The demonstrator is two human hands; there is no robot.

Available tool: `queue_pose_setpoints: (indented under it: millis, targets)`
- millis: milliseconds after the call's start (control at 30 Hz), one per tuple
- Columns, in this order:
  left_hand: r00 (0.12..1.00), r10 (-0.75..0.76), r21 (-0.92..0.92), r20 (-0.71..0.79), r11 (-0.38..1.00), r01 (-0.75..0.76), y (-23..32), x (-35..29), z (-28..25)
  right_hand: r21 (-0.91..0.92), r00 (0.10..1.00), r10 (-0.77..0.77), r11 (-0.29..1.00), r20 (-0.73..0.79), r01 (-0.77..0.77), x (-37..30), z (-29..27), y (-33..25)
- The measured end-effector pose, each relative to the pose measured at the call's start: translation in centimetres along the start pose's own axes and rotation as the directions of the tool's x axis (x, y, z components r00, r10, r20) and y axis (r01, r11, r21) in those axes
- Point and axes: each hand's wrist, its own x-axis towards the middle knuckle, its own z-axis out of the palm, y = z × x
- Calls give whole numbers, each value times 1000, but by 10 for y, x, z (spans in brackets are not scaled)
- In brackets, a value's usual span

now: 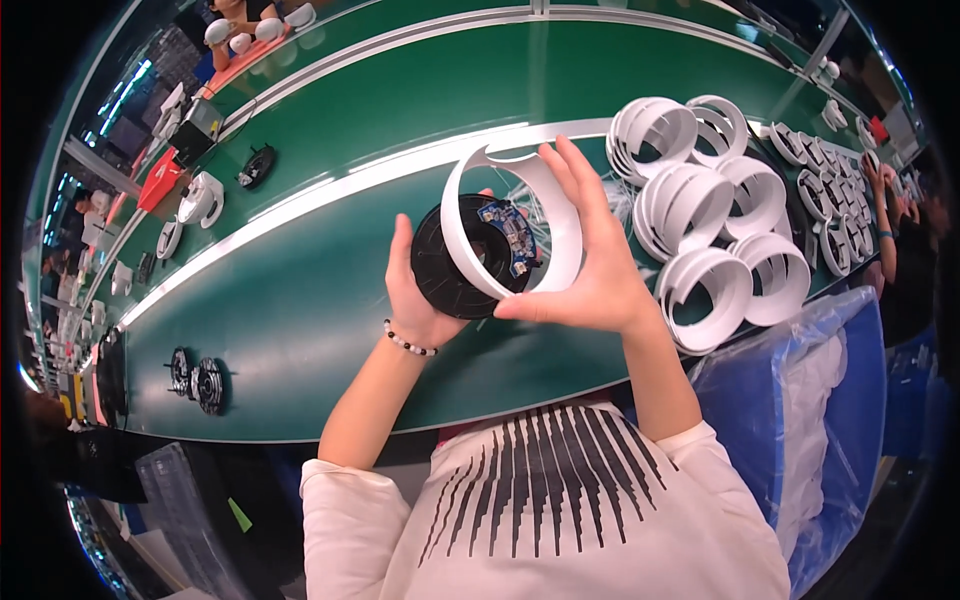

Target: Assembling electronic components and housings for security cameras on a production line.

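Above the green table, my left hand (425, 308) is closed round a black round base (436, 265) from its left and lower side. A curved blue circuit board (517, 240) sits on the base's right part. My right hand (610, 270) grips a white plastic ring (567, 240) by its right side, thumb at the lower rim and fingers along the outside. The ring is tilted and overlaps the base in this view; whether the two touch I cannot tell. Thin white strands show behind the ring, partly hidden.
Stacks of white rings (682, 208) stand to the right, with rows of white parts (838, 205) beyond. A blue bin (860, 400) with clear lining is at lower right. Dark round parts (208, 386) lie left; another black part (257, 167) sits farther off. Other people work nearby.
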Motion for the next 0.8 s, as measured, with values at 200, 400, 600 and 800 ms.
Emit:
queue_pose_setpoints:
  millis: [200,400,600,800]
  targets:
    - [998,54,-43,-36,998,-55,22,34,-23,-244,989,-102,962,109,126,30,20,3]
    - [997,-12,-69,-81,998,6,34,45,-33,-211,986,-94,970,139,122,46,30,16]
    - [994,-103,-106,-29,989,100,38,54,-29,30,1000,23,999,15,-24,44,14,19]
    - [994,-45,-217,97,974,65,34,60,-40,-311,998,-61,948,18,63,45,36,13]
